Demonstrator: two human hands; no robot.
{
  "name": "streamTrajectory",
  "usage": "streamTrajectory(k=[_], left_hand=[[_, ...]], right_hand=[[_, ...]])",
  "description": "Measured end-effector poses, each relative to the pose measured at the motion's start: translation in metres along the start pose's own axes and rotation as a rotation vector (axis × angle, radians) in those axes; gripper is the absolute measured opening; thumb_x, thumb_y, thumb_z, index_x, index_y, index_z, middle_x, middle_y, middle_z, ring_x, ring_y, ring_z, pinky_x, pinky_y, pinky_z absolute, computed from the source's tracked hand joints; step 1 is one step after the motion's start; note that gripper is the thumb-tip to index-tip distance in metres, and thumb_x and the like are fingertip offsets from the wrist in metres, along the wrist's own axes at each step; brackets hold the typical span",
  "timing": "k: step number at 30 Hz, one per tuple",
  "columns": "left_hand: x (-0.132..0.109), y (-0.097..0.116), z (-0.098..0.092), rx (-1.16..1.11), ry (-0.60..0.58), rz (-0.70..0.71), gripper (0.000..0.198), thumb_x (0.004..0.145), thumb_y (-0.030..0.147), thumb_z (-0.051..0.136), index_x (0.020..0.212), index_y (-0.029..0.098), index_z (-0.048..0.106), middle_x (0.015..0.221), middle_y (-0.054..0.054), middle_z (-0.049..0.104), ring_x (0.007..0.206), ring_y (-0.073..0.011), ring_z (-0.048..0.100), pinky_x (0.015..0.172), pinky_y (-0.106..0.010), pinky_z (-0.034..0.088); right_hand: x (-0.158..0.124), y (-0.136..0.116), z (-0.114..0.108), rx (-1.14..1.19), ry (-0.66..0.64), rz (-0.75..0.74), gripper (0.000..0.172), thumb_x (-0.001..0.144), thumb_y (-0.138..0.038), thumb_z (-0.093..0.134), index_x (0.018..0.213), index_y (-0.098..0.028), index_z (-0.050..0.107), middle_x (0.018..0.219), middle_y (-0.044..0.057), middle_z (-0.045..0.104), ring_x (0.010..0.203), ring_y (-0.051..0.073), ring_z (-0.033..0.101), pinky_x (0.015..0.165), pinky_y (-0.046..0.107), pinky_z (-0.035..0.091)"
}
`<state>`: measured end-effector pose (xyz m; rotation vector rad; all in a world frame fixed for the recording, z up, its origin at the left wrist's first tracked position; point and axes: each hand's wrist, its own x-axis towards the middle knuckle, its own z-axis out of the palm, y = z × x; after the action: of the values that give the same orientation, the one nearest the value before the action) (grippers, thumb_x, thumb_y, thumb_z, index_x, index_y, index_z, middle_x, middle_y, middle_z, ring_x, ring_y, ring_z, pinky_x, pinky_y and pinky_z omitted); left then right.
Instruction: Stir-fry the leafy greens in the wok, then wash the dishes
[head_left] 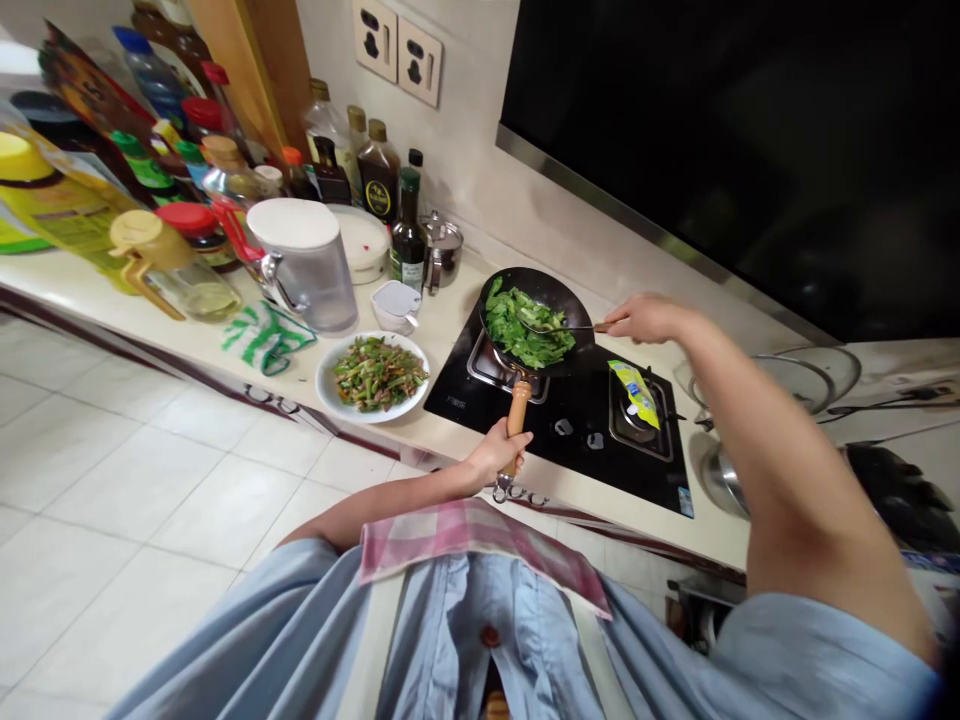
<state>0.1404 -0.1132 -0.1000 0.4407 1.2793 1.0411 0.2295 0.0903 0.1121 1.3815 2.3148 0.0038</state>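
Risk: left hand (496, 452) has fingers shut round wok handle (517, 410), right hand (646, 318) closed on spatula (559, 328); wok (534, 285) tilted, so a hard stir could spill greens (525, 328) over the rim.

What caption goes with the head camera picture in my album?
Left hand holds a black wok, right hand a spatula in the greens.

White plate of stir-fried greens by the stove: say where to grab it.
Pinch the bare rim of the white plate on its left side, away from the wok, thumb on top, fingers beneath. It sits flat on the counter, with the food heaped centrally, leaving that rim free.
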Motion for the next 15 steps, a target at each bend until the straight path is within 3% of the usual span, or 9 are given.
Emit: streamTrajectory(k=[4, 7, 11, 15], left_hand=[[-0.002, 0.0, -0.001, 0.004, -0.002, -0.001, 0.026, 0.097, 0.023, 0.058, 0.115, 0.019, 0.041, 0.056, 0.01, 0.047, 0.04, -0.008, 0.045, 0.043, -0.018, 0.038], [0.0, -0.001, -0.002, -0.012, -0.019, 0.006, 0.027, 0.096, 0.022, 0.059, 0.117, 0.019, 0.042, 0.057, 0.01, 0.048, 0.04, -0.0071, 0.045, 0.043, -0.017, 0.038], [0.001, 0.001, -0.007, -0.014, -0.021, -0.005, 0.028, 0.096, 0.021, 0.059, 0.116, 0.02, 0.04, 0.057, 0.011, 0.048, 0.039, -0.0065, 0.045, 0.044, -0.016, 0.039], [0.0, 0.005, -0.015, 0.02, -0.035, -0.009, 0.025, 0.097, 0.02, 0.058, 0.115, 0.02, 0.041, 0.055, 0.011, 0.048, 0.039, -0.0066, 0.045, 0.044, -0.017, 0.039]], right_hand=[[-0.023, 0.033, -0.05, -0.072, -0.036, 0.135, 0.04, 0.085, -0.031, 0.072, 0.124, -0.023, 0.074, 0.072, 0.005, 0.07, 0.07, 0.017, 0.062, 0.064, 0.027, 0.042], [-0.025, 0.038, -0.063, -0.161, -0.061, 0.227, 0.039, 0.08, -0.022, 0.075, 0.12, -0.023, 0.076, 0.079, 0.006, 0.072, 0.07, 0.017, 0.063, 0.065, 0.028, 0.043], [-0.007, 0.029, -0.032, -0.276, -0.089, 0.139, 0.038, 0.079, -0.017, 0.072, 0.115, -0.025, 0.078, 0.112, 0.008, 0.072, 0.087, 0.02, 0.064, 0.069, 0.028, 0.043], [-0.004, 0.022, 0.02, -0.312, 0.058, 0.037, 0.037, 0.089, -0.026, 0.058, 0.123, -0.031, 0.073, 0.119, 0.01, 0.069, 0.099, 0.026, 0.063, 0.07, 0.03, 0.043]])
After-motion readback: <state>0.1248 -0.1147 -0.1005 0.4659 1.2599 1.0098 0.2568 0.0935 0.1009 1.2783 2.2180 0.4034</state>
